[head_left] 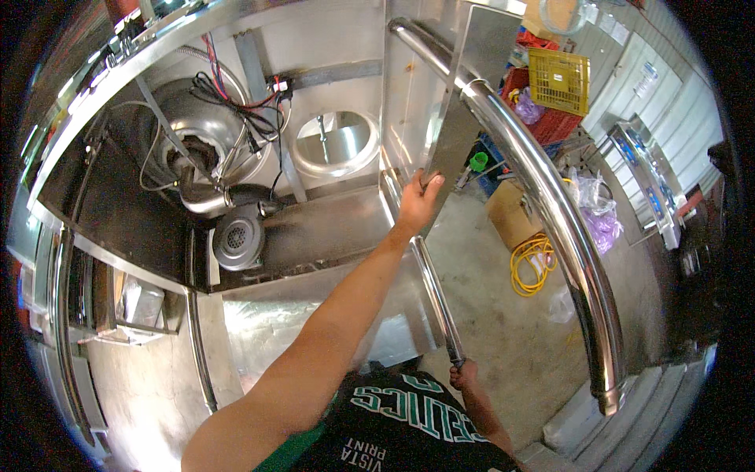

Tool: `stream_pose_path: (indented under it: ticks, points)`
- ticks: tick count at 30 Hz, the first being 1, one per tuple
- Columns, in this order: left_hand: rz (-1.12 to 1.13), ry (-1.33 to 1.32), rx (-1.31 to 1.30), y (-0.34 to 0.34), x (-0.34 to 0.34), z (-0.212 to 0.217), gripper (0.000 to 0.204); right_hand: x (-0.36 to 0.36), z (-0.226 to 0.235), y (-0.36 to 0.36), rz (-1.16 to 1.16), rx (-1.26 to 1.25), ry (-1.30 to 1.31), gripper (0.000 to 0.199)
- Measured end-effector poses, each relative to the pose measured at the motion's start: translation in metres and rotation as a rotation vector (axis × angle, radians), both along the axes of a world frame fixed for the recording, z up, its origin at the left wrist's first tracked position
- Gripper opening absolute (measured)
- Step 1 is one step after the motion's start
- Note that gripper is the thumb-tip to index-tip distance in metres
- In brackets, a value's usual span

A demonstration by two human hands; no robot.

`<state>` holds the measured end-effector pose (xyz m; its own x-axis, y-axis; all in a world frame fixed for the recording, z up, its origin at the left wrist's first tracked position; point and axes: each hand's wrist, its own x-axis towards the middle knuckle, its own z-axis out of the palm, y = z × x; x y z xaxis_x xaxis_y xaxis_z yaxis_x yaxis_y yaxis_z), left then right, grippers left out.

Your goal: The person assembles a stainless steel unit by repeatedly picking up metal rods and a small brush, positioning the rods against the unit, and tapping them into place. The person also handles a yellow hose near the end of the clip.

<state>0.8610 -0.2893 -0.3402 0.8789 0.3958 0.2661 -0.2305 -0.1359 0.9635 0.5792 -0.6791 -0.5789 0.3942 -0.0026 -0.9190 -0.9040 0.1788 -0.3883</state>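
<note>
My left hand (421, 203) is closed on the lower edge of an upright, shiny sheet-metal panel (417, 86), its thumb against the metal. Lower down and to the right, my right hand (464, 374) wraps the dark-footed end of a slim steel tube leg (436, 299). Both parts belong to a large stainless-steel cabinet frame. Inside the cabinet, a round blower (238, 238) joins a curved metal pipe (200, 200) that leads into a bowl-shaped burner chamber (197, 114). Black and red wires (244, 102) hang loosely beside it. A round opening (336, 141) shows to their right.
A thick polished steel tube (543, 189) runs down the right side, close to my hands. Beyond it are a cardboard box (513, 216), a coiled yellow hose (532, 263), plastic bags (599, 212) and a yellow crate (558, 81). More steel legs (199, 346) stand at left.
</note>
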Motion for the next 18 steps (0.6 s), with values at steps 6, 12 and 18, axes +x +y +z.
stream_pose_path:
  ticks: [6,12,18]
  points:
    - [-0.028,0.017,-0.031,0.0,0.002,-0.004,0.085,-0.004,-0.017,-0.014,-0.065,0.313,0.043,0.044]
    - [-0.035,0.044,0.093,0.009,0.012,-0.015,0.091,-0.032,-0.088,-0.006,0.326,-0.961,-0.986,0.052]
    - [-0.028,0.027,-0.009,0.006,0.013,-0.018,0.089,-0.019,-0.081,-0.019,0.241,-0.332,-0.328,0.043]
